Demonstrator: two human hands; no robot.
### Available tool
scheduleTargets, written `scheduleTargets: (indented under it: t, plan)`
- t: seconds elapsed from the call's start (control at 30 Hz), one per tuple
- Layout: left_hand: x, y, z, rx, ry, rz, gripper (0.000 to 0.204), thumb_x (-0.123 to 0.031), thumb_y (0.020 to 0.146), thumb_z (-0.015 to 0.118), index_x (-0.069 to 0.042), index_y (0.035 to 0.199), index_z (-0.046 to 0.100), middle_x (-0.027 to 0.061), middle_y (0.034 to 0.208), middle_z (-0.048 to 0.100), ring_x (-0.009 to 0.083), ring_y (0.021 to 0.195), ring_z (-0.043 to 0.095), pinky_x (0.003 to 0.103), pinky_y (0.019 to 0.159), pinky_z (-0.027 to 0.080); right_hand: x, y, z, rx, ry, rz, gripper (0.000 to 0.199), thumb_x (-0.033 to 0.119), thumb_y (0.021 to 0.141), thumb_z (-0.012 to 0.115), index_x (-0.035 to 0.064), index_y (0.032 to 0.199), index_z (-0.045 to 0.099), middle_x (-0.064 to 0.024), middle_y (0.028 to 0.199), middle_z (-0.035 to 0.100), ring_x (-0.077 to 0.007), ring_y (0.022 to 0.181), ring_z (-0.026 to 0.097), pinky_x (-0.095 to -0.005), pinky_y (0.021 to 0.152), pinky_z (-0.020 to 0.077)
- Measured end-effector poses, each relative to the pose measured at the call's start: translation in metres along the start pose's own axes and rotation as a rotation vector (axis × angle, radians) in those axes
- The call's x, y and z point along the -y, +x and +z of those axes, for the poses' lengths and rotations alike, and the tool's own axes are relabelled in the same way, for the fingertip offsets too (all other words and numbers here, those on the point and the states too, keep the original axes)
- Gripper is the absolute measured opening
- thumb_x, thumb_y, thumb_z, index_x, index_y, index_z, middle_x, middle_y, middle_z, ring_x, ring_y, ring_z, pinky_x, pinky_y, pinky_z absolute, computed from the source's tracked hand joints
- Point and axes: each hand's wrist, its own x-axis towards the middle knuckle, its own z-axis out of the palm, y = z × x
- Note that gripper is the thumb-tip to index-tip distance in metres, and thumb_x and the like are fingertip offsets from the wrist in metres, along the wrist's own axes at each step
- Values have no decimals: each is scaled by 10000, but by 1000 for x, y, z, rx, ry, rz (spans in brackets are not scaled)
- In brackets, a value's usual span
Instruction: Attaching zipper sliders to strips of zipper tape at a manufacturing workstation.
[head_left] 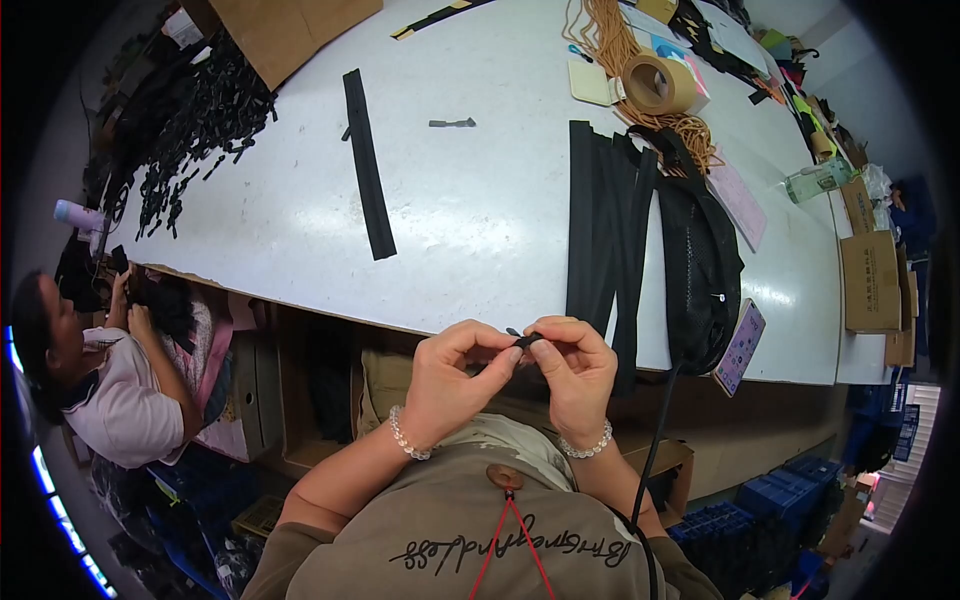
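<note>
My left hand (450,375) and my right hand (578,378) meet at the table's near edge. Both are closed, thumbs and fingertips pinching a small black piece (527,341) between them. Fingers cover much of it, so its exact kind is hidden; a dark bluish tip pokes out above. Just right of my hands lies a bunch of long black zipper strips (603,225). A single black zipper strip (369,165) lies farther off to the left, with a short grey piece (452,123) beside it.
A black bag (697,270) and a phone (740,347) lie at the right. Beyond are a tape roll (660,85) and tan cord (600,35). Black zipper pulls (205,120) heap at far left, beside brown cardboard (290,35). A co-worker (125,390) sits left.
</note>
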Motion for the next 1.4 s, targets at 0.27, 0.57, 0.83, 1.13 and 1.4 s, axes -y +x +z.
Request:
scheduleTargets:
  t: [0.27,0.57,0.83,1.13,1.4]
  plan:
    - [-3,2,-2,38,110,61,62,19,785,647,26,841,625,58,825,632,84,747,629,207,654,514,4,1,-1,18,-49,-8,122,-68,831,583,-45,950,587,-106,969,596,-118,836,582,-228,719,509]
    - [3,1,1,-5,10,41,45,21,805,636,26,841,609,54,818,634,86,749,630,208,660,515,-1,-1,4,20,-38,-14,110,-85,825,578,-49,928,579,-105,960,592,-121,846,573,-234,755,485]
    - [2,2,4,1,-122,12,56,18,827,620,41,872,597,63,846,639,96,780,627,211,694,520,-2,-3,5,4,-48,-5,122,-94,822,573,-55,937,580,-95,971,589,-119,871,568,-233,776,476]
    - [-1,7,5,9,-281,-177,86,14,827,633,29,906,603,23,837,624,49,751,561,184,668,473,-4,1,8,-82,-29,-3,125,-86,830,567,-52,949,585,-94,968,604,-118,881,575,-226,795,464]
    - [4,6,9,9,-296,-124,108,19,817,645,22,914,598,16,839,614,39,746,550,171,652,464,-12,-3,12,-200,102,19,134,-93,825,565,-49,950,586,-91,961,607,-123,871,579,-227,791,466]
